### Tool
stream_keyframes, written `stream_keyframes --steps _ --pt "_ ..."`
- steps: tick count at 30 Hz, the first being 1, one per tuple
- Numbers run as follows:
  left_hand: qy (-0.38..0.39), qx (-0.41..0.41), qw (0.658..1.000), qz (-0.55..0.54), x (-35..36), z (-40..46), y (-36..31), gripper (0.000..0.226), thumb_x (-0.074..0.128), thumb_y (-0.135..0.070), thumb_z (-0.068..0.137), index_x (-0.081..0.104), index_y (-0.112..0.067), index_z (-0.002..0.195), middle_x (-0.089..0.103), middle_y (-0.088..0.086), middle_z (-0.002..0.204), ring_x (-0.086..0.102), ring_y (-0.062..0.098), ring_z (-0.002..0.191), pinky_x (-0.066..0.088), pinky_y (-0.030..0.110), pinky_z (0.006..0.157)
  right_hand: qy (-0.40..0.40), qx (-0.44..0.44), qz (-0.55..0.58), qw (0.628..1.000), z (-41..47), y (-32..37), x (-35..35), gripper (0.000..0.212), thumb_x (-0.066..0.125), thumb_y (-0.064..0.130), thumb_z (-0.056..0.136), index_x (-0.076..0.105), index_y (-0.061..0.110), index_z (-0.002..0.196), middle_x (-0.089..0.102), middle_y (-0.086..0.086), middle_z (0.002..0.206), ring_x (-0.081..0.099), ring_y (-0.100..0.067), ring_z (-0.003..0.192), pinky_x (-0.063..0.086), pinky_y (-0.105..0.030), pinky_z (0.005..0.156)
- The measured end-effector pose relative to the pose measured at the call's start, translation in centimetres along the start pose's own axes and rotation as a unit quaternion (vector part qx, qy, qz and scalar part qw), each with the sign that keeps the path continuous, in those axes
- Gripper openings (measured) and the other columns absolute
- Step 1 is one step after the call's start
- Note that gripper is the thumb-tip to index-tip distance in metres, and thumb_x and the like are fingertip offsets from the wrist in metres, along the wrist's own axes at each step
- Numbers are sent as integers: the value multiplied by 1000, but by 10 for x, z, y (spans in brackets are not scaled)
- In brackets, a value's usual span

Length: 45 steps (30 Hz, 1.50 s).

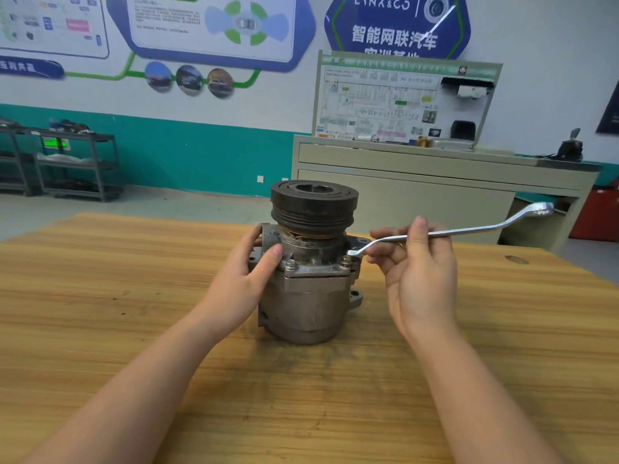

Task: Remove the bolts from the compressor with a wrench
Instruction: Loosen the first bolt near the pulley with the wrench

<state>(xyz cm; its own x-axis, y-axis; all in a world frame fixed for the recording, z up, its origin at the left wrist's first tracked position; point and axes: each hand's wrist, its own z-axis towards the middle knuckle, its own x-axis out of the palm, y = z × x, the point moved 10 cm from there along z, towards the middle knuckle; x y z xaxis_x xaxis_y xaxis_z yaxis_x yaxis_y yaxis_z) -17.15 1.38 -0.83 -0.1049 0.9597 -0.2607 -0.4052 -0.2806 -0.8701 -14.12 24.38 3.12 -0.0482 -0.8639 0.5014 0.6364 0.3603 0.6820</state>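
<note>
On wooden table (134, 296), compressor (310, 289) upright, left hand (248, 279) gripping flange. Right hand (415, 262) pinches wrench (452, 232); ring end at right bolt (347, 261). Seat ring fully, brace body, pull steadily.

Bright, even indoor light — soft shadows, wide-angle bowing at edges, perhaps slightly blurred background posters (214, 28).

wall (536, 45): white over teal (posters) | cabinet (418, 189): beige | shelves (77, 162): dark
</note>
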Motion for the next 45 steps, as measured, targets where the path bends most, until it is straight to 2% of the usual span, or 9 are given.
stream_keyframes --steps 4,7,10,12,18,22,27,35,45 --pt "13 14 1000 0 2 0 0 67 44 -60 80 30 -41 142 49 -24 128 51 -8 115 42 11 93 75 -158 -168 970 -22 30 26 22 43 34 98 55 43 81 69 -6 77 67 -18 59 54 -30 57" --pt "20 14 1000 -1 3 1 1 73 45 -60 81 31 -36 148 52 -14 137 52 6 124 46 31 104 150 -274 -286 906 -46 38 50 24 43 34 100 58 18 91 62 -1 68 63 -11 62 52 -30 60" --pt "17 10 1000 2 3 1 1 59 45 -61 80 31 -47 135 53 -26 123 53 -4 116 47 19 96 158 -303 -317 885 -60 35 61 31 37 29 101 56 7 87 56 -3 70 55 -12 62 46 -25 57" --pt "14 9 1000 2 2 0 0 62 45 -63 79 29 -47 137 51 -29 125 51 -7 115 44 13 93 127 -285 -265 912 -61 36 56 24 35 23 100 51 17 84 56 -2 70 53 -14 56 44 -25 52" --pt "17 -3 1000 -2 2 -2 0 85 44 -64 77 24 -31 153 40 -5 153 40 12 136 37 41 114 -39 -101 -81 991 -30 18 5 30 33 25 103 45 13 78 64 -3 64 52 -18 41 44 -23 44" --pt "14 -3 1000 -1 2 -2 -1 85 43 -64 77 23 -31 153 39 -5 153 39 12 137 35 41 115 -122 49 41 991 -15 -12 -19 32 34 24 106 46 12 79 67 -6 60 56 -15 41 47 -22 44" --pt "12 -1 1000 8 1 0 -1 85 42 -65 76 25 -31 152 40 -7 153 39 11 137 36 40 114 -186 29 89 978 -7 0 -39 27 37 24 105 46 11 83 66 -3 57 61 -14 46 50 -22 46" --pt "14 4 1000 2 2 -1 -1 81 43 -64 78 28 -33 151 43 -9 150 41 9 135 38 39 113 -58 -49 -17 997 -13 15 -6 13 34 19 105 42 16 95 69 -7 67 70 -24 58 56 -27 54" --pt "-6 -6 1000 -8 -4 2 5 70 53 -55 87 34 -33 150 47 -10 146 45 9 131 41 19 98 85 -266 -216 936 -41 47 36 10 46 43 99 50 48 92 72 13 84 72 -14 65 59 -30 60"
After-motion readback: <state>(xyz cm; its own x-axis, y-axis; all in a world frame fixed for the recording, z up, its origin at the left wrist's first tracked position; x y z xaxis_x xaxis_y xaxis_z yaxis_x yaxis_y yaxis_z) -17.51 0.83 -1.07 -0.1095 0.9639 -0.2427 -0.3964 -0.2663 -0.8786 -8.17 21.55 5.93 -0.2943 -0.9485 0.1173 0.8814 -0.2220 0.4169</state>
